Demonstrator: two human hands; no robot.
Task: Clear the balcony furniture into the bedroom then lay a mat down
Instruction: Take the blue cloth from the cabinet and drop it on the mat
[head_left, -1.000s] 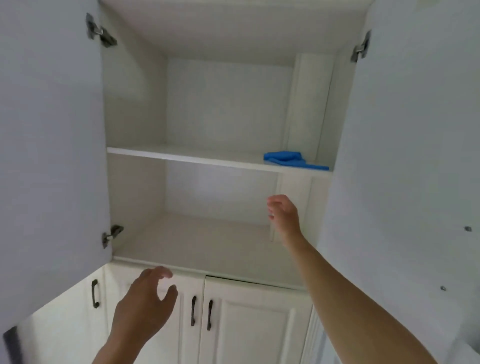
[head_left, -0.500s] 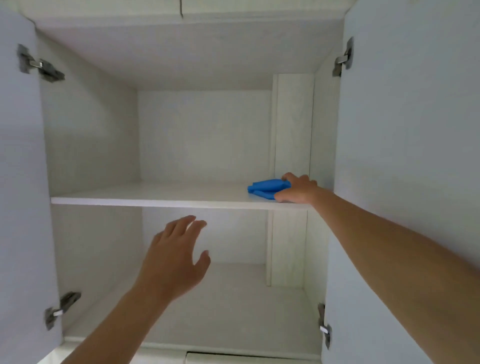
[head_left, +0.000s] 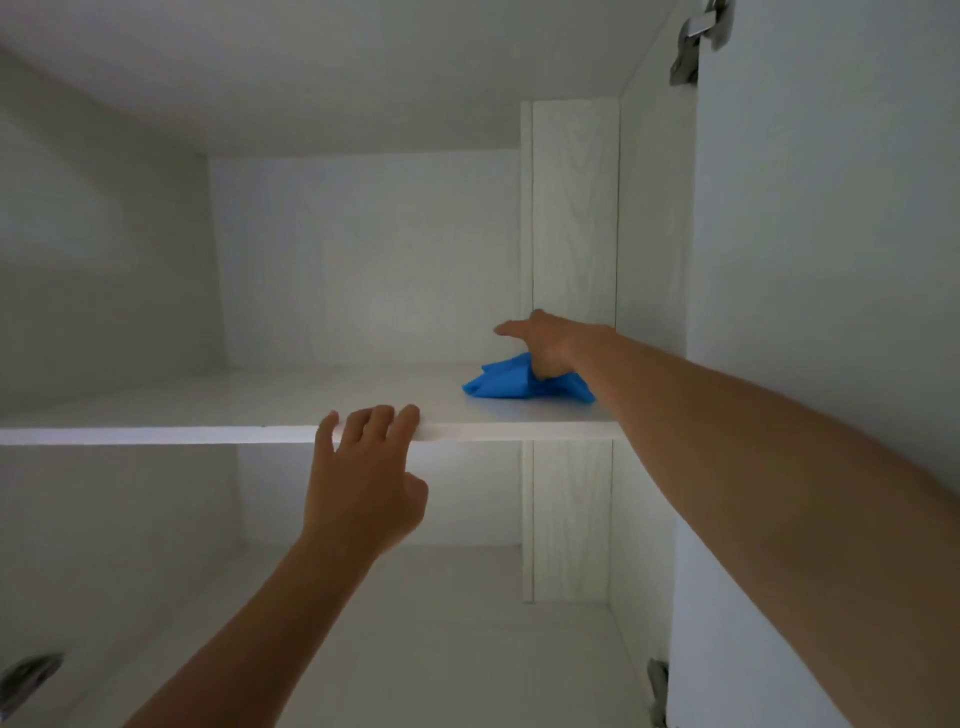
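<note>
White cabinet, open, seen from below.

Shelf: white board spanning the cabinet from the left side to the right wall; its front edge runs level across the middle of the view.

Blue mat: folded fabric lying on the shelf at its right end, near the front edge and in front of the upright panel. Part of it bunches upward against the hand above it.

Right hand: reaches in from the right along the open door, forearm passing over the shelf's right front corner. It sits on top of the mat's rear part. Its thumb and lower fingers close down into the fabric and grip it; one finger stretches out flat toward the left, above the shelf and clear of the mat.

Left hand: raised from below, back of the hand to the camera. Its fingers are spread and nearly straight, the tips resting on the shelf's front edge near the middle; the thumb hangs free under the board. It holds nothing. It is left of the mat and apart from it, with bare shelf between.

Lower compartment floor: white, beneath the shelf.

Metal hinges: one at the door's top, one low on the right, one at the lower left corner.
</note>
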